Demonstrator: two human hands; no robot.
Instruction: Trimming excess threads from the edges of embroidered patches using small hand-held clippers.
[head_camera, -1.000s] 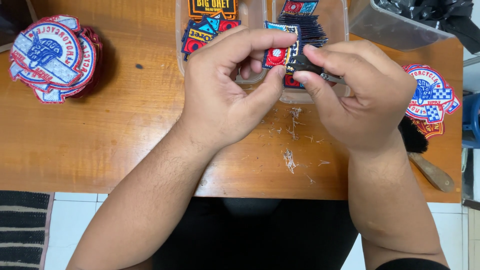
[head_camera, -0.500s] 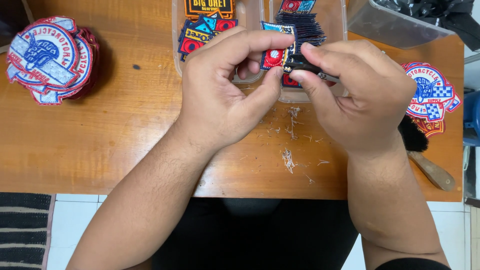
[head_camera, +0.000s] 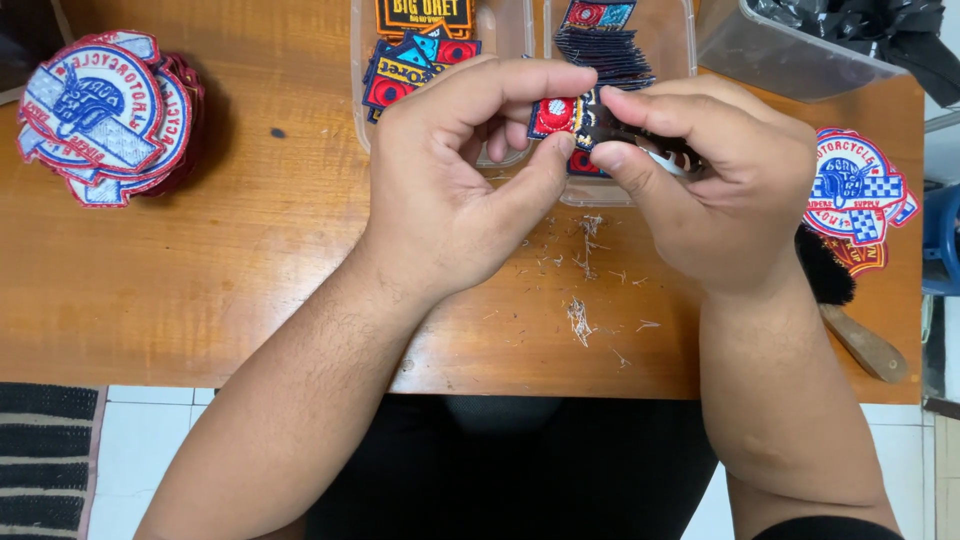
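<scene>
Over the wooden table (head_camera: 250, 290), my left hand (head_camera: 455, 185) and my right hand (head_camera: 715, 180) meet and pinch one small embroidered patch (head_camera: 562, 115) with a red and black face. The left thumb and forefinger hold its left edge. The right fingers grip its dark right side, along with a small white object (head_camera: 662, 160) that is mostly hidden. Just behind the hands stand two clear plastic trays: the left tray (head_camera: 362, 110) holds colourful patches, the right tray (head_camera: 685, 40) holds a dark fanned stack of patches (head_camera: 603, 48).
A pile of round red, white and blue patches (head_camera: 100, 115) lies at the far left. More round patches (head_camera: 855, 195) lie at the right beside a brush with a wooden handle (head_camera: 860, 340). Thread scraps (head_camera: 585, 280) litter the table's middle. A clear bin (head_camera: 800, 50) with black contents stands top right.
Both hands stay together on the patch, with only slight finger shifts. The view has drifted a little.
</scene>
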